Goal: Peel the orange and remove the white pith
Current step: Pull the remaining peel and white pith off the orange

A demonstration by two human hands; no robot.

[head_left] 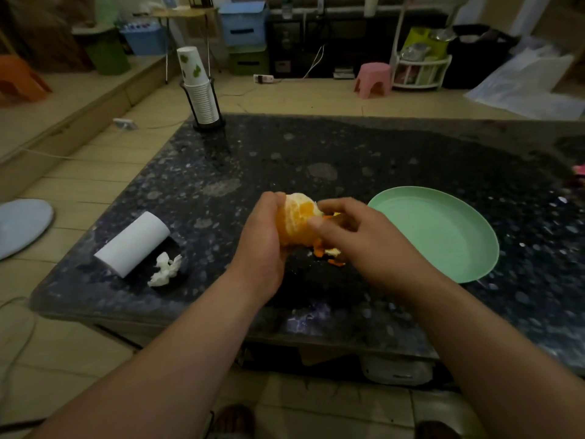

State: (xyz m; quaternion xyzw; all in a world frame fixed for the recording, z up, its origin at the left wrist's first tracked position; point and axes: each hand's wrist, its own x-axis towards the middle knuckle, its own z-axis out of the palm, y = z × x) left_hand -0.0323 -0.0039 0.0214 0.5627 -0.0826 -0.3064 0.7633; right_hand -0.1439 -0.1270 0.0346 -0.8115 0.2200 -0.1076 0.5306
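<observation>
Just left of the green plate (443, 236), above the counter (285, 160), the left hand (262, 242) has its grip wrapped round the orange (296, 217), while the right hand (357, 236) grip pinches a peel strip (330, 215) on the fruit's plate side. Peeling looks mostly done: the top is bare, pale segments with white pith, skin left low down. Next move is probably to tear that strip free, then pick off the pith.

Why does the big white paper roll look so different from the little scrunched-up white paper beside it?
The paper roll is a smooth, neat tube lying on its side, while the scrunched tissue is a lumpy, wrinkled wad with no clear shape. The paper roll is also much bigger than the scrunched tissue. Both are white, and they lie close together on the dark table.
</observation>
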